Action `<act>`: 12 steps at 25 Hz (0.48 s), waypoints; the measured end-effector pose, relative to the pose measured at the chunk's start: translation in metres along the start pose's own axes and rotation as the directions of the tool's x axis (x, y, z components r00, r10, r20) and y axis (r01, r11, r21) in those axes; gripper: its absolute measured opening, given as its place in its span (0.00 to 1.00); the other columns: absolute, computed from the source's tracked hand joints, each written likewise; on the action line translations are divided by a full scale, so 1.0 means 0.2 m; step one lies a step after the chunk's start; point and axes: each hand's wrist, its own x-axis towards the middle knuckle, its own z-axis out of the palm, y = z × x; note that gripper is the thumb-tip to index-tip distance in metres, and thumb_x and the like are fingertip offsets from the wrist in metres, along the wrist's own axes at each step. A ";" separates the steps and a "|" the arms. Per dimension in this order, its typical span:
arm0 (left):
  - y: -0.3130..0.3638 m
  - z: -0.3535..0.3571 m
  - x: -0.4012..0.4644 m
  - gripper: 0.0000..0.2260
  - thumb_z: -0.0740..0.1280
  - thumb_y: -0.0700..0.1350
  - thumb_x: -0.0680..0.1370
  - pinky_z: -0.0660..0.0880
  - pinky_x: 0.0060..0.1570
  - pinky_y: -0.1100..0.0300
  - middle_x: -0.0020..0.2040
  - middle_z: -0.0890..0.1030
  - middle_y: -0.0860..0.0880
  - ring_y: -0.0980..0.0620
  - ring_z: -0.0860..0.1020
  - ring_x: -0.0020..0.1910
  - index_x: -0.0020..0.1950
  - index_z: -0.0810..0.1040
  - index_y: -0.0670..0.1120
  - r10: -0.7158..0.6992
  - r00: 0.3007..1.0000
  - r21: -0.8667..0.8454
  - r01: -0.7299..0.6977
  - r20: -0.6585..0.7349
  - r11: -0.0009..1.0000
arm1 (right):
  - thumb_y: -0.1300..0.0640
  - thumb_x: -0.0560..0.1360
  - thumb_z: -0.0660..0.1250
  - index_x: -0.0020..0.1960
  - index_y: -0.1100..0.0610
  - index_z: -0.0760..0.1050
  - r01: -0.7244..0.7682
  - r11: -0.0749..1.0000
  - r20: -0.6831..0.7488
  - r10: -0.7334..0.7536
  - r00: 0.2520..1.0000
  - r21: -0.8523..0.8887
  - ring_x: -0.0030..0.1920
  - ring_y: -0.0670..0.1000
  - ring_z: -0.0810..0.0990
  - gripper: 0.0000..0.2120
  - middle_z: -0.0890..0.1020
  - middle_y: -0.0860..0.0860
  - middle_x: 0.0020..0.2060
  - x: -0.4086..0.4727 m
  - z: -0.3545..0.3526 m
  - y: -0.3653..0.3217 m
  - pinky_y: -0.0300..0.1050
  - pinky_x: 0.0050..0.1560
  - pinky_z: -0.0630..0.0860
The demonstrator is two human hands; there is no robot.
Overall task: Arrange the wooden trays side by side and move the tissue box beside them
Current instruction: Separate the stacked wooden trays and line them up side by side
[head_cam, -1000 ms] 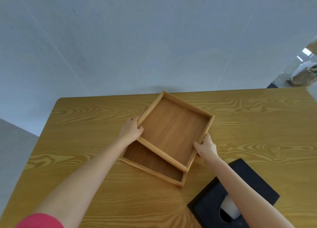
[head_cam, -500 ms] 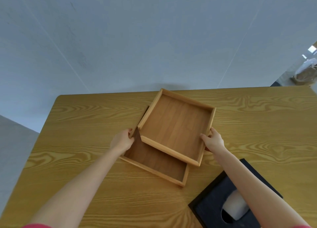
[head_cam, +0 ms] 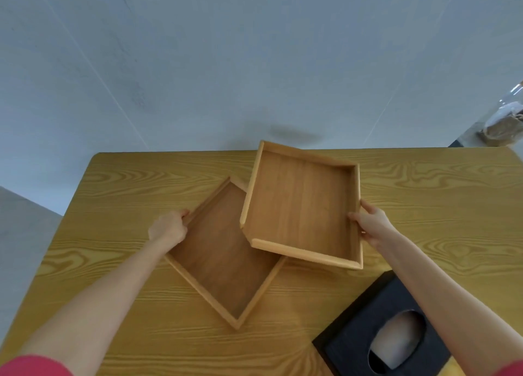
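Note:
Two wooden trays are on the wooden table (head_cam: 119,183). The lower tray (head_cam: 223,259) lies flat, turned like a diamond. My left hand (head_cam: 168,228) grips its left rim. The upper tray (head_cam: 302,205) is lifted and tilted above the lower tray's right corner, overlapping it. My right hand (head_cam: 370,225) holds the upper tray by its right rim. A black tissue box (head_cam: 368,330) with a white tissue in its oval slot sits at the near right, partly under my right forearm.
The table's far edge meets a pale grey wall. Bare tabletop shows to the right of the trays and along the left side. A bag (head_cam: 503,123) lies on the floor beyond the table's far right corner.
The upper tray has come up off the lower one and shifted right and away, held by my right hand alone. My left hand has moved down to the lower tray's left rim.

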 end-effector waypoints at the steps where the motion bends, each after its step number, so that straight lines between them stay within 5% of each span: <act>1: -0.04 -0.01 0.02 0.22 0.56 0.35 0.75 0.72 0.58 0.49 0.66 0.74 0.42 0.40 0.72 0.63 0.68 0.68 0.48 0.005 1.000 0.006 -0.005 -0.004 1.000 | 0.66 0.76 0.61 0.74 0.54 0.56 0.015 1.000 -0.006 -0.015 1.000 -0.003 0.58 0.56 0.74 0.29 0.71 0.60 0.67 0.01 -0.01 -0.03 0.49 0.54 0.71; 12: -0.11 -0.13 0.25 0.20 0.54 0.34 0.77 0.74 0.54 0.49 0.68 0.71 0.42 0.41 0.71 0.64 0.69 0.67 0.45 0.086 0.995 0.038 -0.084 -0.048 0.996 | 0.68 0.76 0.60 0.73 0.55 0.58 0.004 0.986 -0.059 -0.014 0.998 -0.166 0.65 0.60 0.71 0.28 0.70 0.60 0.67 0.25 -0.04 -0.17 0.48 0.53 0.68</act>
